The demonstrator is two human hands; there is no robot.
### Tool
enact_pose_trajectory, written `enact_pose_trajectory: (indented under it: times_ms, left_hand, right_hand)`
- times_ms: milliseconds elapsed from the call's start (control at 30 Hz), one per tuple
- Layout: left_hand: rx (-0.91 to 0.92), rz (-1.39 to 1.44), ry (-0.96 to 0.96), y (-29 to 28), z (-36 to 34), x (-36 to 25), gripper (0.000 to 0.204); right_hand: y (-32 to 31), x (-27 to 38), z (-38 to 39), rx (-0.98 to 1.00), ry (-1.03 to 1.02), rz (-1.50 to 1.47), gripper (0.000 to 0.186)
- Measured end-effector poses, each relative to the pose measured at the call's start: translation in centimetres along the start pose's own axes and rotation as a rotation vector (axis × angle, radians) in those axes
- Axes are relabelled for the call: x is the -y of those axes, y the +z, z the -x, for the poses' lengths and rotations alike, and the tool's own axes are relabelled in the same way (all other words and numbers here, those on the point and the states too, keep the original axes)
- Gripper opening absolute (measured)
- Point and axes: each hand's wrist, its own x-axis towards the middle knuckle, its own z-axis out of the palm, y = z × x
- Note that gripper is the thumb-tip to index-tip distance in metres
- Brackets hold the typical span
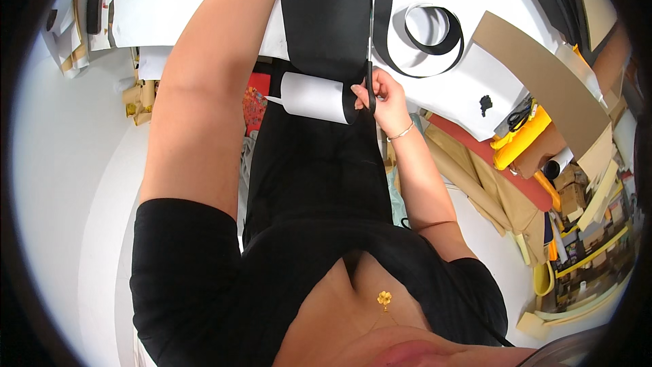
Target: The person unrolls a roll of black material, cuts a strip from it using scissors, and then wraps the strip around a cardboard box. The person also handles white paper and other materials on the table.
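Observation:
My right hand is closed round the black handle of a pair of scissors, at the near edge of the white table. Their long blades point away from me, along the right side of a black sheet. The near end of that sheet hangs over the edge and curls up, showing its white underside; my right fingertips are beside this curl. On the right, a narrow strip, black on one face and white on the other, lies coiled. My left arm reaches far forward; the hand is beyond the upper edge.
The white tabletop carries a small black scrap and another pair of scissors. A curved brown board and a yellow packet stand at the right. Brown sheets and shelves are lower right.

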Motion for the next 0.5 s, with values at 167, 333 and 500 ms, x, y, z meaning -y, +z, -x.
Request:
enact_pose_trajectory:
  times_ms: [167,333,500]
  left_hand:
    - [0.013,0.011,-0.017,-0.3,0.3,-0.4,0.059]
    - [0.002,0.028,-0.011,-0.4,0.9,-0.8,0.060]
    - [-0.014,0.012,-0.007,-0.2,1.5,-0.9,0.060]
  right_hand:
    - [0.2,1.0,-0.3,0.014,0.034,-0.032,0.029]
    - [0.3,1.2,-0.2,0.018,0.055,-0.026,0.029]
    - [0.2,0.8,-0.3,0.004,0.049,0.037,0.030]
